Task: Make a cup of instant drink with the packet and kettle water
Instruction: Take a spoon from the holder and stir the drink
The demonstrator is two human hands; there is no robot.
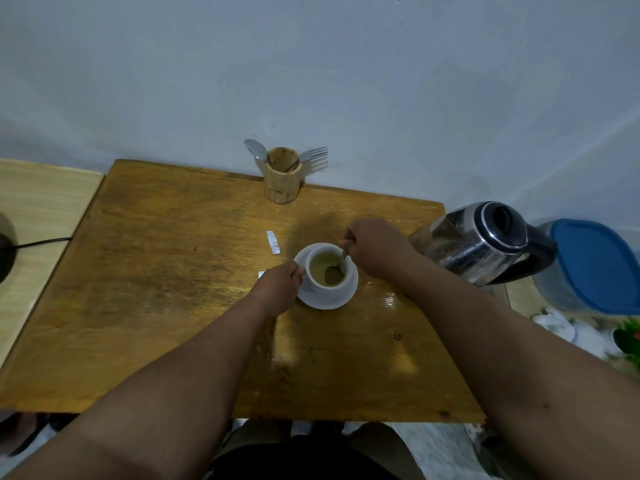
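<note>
My left hand [278, 289] is closed on the side of the white cup [326, 271], which stands on its saucer [329, 299] near the middle of the wooden counter [156, 271]. My right hand [375, 249] pinches a spoon [337, 268] whose bowl dips into the light brown drink. The kettle [485, 242] stands just right of that hand, and a torn packet strip [273, 242] lies left of the cup.
</note>
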